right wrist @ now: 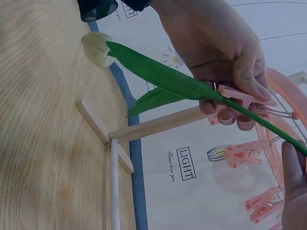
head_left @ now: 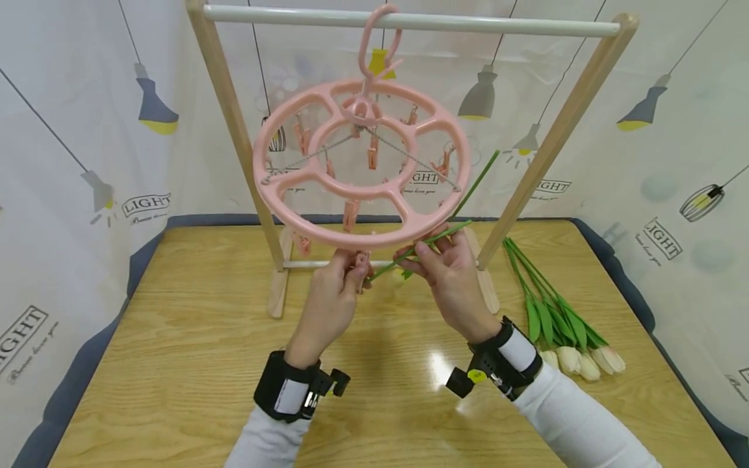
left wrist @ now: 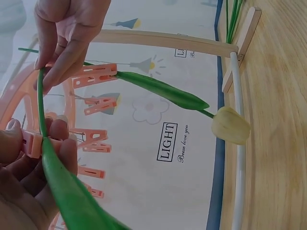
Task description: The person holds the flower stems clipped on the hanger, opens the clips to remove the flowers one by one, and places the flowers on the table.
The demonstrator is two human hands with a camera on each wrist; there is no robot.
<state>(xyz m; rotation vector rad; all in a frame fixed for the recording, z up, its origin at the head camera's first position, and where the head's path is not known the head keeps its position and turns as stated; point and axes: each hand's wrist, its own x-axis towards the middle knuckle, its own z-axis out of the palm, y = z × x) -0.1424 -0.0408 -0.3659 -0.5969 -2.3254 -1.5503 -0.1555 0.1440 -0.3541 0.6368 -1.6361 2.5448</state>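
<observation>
My left hand (head_left: 330, 296) pinches a pink clothespin (left wrist: 31, 145) that hangs from the front of a round pink clip hanger (head_left: 345, 238). My right hand (head_left: 455, 289) grips the green stem (head_left: 453, 229) of an artificial tulip. In the right wrist view this tulip's white flower (right wrist: 97, 49) points down and away, and its stem lies against the clothespin; whether it sits between the jaws I cannot tell. A second tulip (left wrist: 230, 125) hangs head down from another clothespin (left wrist: 96, 72), near my right hand in the left wrist view.
The hanger's hook loops over the white bar (head_left: 503, 26) of a wooden stand (head_left: 234, 123). Several clothespins (head_left: 372, 153) dangle around the ring. To the right, several white tulips (head_left: 570, 357) lie bunched on the wooden table (head_left: 193, 364). A printed curtain surrounds the table.
</observation>
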